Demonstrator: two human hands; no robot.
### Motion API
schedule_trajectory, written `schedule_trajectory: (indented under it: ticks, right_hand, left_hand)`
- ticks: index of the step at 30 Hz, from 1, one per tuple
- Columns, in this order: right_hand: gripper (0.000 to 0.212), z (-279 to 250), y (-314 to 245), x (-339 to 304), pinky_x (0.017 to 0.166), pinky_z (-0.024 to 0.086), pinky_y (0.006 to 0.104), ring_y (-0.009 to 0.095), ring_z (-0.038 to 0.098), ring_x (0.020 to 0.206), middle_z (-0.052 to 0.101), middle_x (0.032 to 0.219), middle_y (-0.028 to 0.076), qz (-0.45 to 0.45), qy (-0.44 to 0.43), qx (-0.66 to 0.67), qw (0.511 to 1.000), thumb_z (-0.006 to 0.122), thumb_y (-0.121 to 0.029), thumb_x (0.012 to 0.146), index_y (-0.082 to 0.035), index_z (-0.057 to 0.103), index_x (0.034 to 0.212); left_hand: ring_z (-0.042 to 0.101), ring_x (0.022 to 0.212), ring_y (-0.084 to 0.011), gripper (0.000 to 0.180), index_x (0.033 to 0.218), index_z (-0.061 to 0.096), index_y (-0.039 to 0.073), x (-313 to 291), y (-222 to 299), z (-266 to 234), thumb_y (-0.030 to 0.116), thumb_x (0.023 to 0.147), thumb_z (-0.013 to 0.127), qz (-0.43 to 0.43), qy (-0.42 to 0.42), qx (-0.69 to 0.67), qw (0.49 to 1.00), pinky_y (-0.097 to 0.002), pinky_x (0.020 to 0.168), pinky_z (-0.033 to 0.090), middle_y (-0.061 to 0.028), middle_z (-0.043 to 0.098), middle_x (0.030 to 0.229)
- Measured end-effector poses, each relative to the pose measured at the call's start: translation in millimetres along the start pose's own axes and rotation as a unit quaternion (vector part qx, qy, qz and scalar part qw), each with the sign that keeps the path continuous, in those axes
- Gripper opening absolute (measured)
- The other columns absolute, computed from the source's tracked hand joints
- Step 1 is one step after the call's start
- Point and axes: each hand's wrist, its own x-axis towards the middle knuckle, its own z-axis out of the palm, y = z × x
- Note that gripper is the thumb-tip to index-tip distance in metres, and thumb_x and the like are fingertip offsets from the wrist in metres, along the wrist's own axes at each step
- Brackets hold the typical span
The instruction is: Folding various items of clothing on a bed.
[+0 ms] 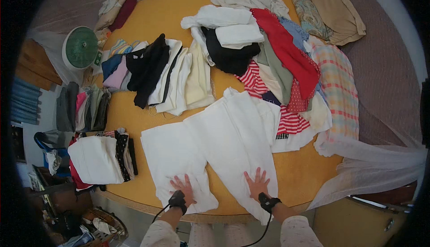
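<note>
White trousers point(228, 126) lie spread out with both legs toward me, the waist end at the pile on the far right. My left hand point(183, 189) rests flat on the lower part of the left leg, fingers spread. On the lower part of the right leg, my right hand point(257, 184) also presses flat with its fingers apart. Each wrist wears a small black device on a strap, with a cable running from it. Neither hand grips anything.
Folded clothes stand in a row point(174, 77) behind the trousers, and a stack point(96, 157) is at the left edge. A loose heap of clothes point(286, 68) with a red garment fills the right. A green fan point(80, 47) stands far left; white netting point(371, 171) hangs at the right.
</note>
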Motion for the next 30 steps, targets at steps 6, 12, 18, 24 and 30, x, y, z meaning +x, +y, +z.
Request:
schedule_trajectory:
  ticks: [6,12,18,24,30]
  right_hand:
    - [0.061,30,-5,9,0.088,0.030,0.0671,0.055,0.018,0.123,0.008,0.140,0.030,0.016,0.066,-0.034,0.997,0.041,-0.012,0.086,-0.033,0.016,0.138]
    - [0.116,37,6,8,0.087,0.028,0.0684,0.059,0.007,0.123,-0.004,0.137,0.037,0.005,0.031,-0.086,0.996,0.080,-0.033,0.055,-0.024,0.003,0.141]
    - [0.116,11,-1,4,0.091,0.028,0.0656,0.056,0.010,0.125,0.000,0.139,0.034,-0.004,-0.041,-0.039,0.998,0.079,-0.033,0.055,-0.029,0.001,0.140]
    - [0.121,8,-5,4,0.090,0.032,0.0636,0.058,0.008,0.124,-0.004,0.137,0.037,-0.018,-0.024,-0.070,0.997,0.082,-0.037,0.051,-0.021,0.002,0.141]
    - [0.120,9,-2,5,0.090,0.032,0.0632,0.057,0.009,0.124,-0.005,0.137,0.037,-0.017,-0.031,-0.061,0.998,0.082,-0.036,0.052,-0.021,0.003,0.141]
  left_hand:
    - [-0.001,0.126,-0.0548,0.118,0.140,-0.005,0.015,9,10,24,0.038,0.059,0.078,-0.083,0.041,0.045,0.995,-0.0706,0.087,0.025,-0.0333,-0.005,0.139]
    - [-0.002,0.128,-0.0520,0.076,0.141,0.002,0.022,23,22,43,0.022,0.083,0.050,-0.124,0.068,0.001,0.990,-0.0738,0.088,0.017,-0.0261,-0.003,0.143]
    - [-0.003,0.128,-0.0511,0.070,0.141,0.004,0.023,16,18,30,0.017,0.084,0.045,-0.124,0.026,-0.027,0.992,-0.0742,0.088,0.015,-0.0249,-0.004,0.143]
    - [-0.001,0.129,-0.0507,0.069,0.141,0.005,0.022,9,17,15,0.014,0.085,0.043,-0.116,0.024,-0.041,0.992,-0.0739,0.088,0.016,-0.0251,-0.004,0.143]
    - [-0.004,0.127,-0.0531,0.074,0.141,0.001,0.017,13,20,16,0.014,0.084,0.046,-0.128,0.017,-0.019,0.991,-0.0717,0.089,0.019,-0.0280,-0.007,0.142]
